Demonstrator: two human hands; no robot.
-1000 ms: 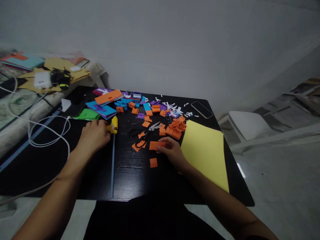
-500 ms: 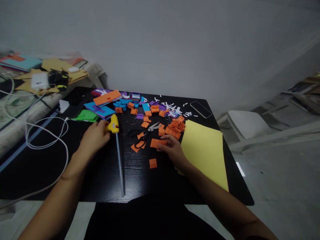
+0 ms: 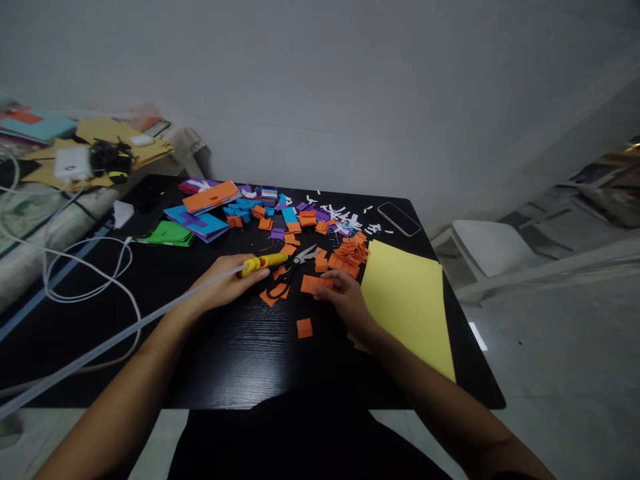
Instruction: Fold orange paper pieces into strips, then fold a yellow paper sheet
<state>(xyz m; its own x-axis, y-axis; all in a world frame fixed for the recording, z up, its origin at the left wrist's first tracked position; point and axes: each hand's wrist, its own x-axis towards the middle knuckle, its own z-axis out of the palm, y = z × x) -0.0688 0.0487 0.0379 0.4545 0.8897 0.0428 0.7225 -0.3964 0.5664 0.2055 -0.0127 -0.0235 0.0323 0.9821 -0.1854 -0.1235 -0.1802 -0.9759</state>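
My left hand [image 3: 229, 280] is closed around a yellow glue gun [image 3: 267, 262], whose nozzle end points right toward the scissors. A long translucent glue stick [image 3: 125, 333] runs back from the gun over my left forearm. My right hand [image 3: 345, 297] pinches a folded orange paper piece [image 3: 315, 285] between thumb and fingers. Black-handled scissors [image 3: 295, 267] lie with blades apart between the hands, on top of some orange paper pieces. Closer to me, a small orange paper square [image 3: 305, 328] rests alone on the black table [image 3: 230, 373].
Orange pieces [image 3: 350, 253], blue pieces [image 3: 243, 210] and white scraps [image 3: 345, 217] are heaped behind my hands. Yellow sheets [image 3: 405, 300] lie under my right forearm, with a phone [image 3: 399, 219] beyond. A white cable [image 3: 130, 287] loops at left. A white stool [image 3: 493, 247] stands right.
My left hand has moved right with the glue gun and turned it. The glue stick has swung from pointing at me to trailing left. My right hand has kept its place.
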